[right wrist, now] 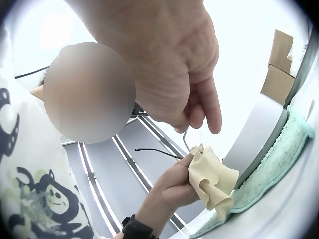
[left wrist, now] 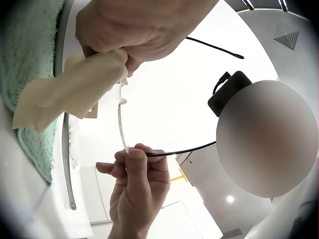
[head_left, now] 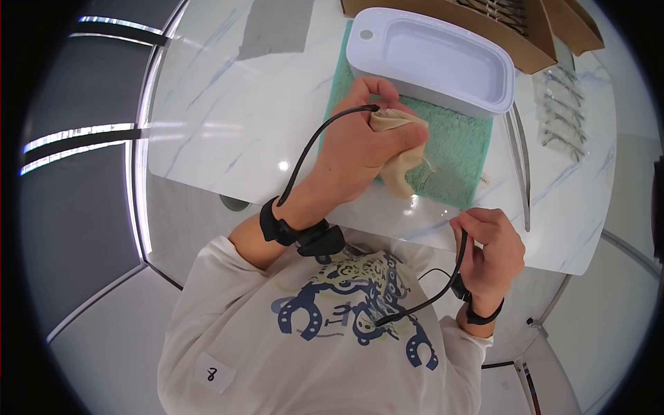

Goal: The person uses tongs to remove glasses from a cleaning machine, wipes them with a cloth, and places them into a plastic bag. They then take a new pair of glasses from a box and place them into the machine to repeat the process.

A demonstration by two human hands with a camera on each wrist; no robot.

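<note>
White marble table (head_left: pixel 207 124): my left hand (head_left: pixel 360 149) pinches the cream cloth (head_left: pixel 401 162) around the glasses (left wrist: pixel 121 117); at four o'clock my right hand (head_left: pixel 491 252) grips a temple. Wiping looks midway.

My left hand (head_left: pixel 360 142) is stretched forward, fingers curled and pinching; my right hand (head_left: pixel 492 249) sits closer to my chest, fingers curled, thumb and forefinger pinched.
</note>
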